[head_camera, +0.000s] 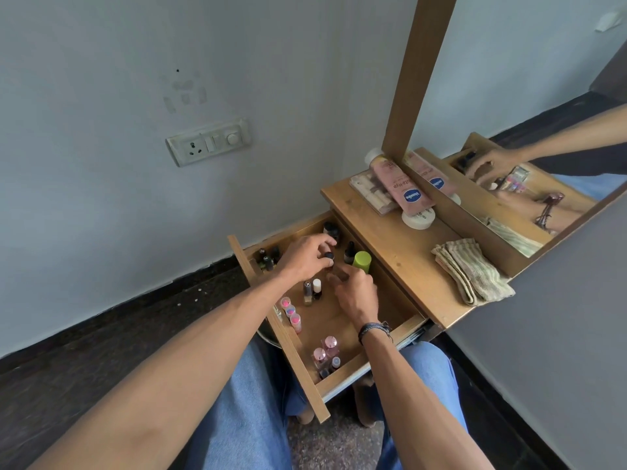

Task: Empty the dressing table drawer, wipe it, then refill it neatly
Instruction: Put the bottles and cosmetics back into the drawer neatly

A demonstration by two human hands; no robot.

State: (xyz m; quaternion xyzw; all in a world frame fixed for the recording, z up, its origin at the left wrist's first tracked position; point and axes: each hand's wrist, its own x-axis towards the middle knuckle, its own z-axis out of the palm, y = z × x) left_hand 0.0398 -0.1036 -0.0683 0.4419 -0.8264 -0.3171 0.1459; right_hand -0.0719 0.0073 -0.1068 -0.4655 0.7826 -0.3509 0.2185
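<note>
The wooden drawer (pixel 339 322) is pulled out over my lap and holds small bottles standing in groups. My left hand (pixel 307 256) pinches a small black-capped bottle (pixel 328 256) near the drawer's middle back. My right hand (pixel 356 293) hovers just right of it with fingers curled around a small brownish item (pixel 341 274); what that item is I cannot tell. A green-capped bottle (pixel 361 261) and a dark dropper bottle (pixel 349 252) stand behind my hands. Pink-capped bottles (pixel 325 351) stand at the front corner. A folded striped cloth (pixel 473 271) lies on the table top.
The table top (pixel 400 245) carries a pink Vaseline tube (pixel 397 184), a white jar (pixel 418 217) and a flat case under the tube. A mirror (pixel 529 113) rises at the back. A wall socket plate (pixel 208 140) is to the left. My knees are under the drawer.
</note>
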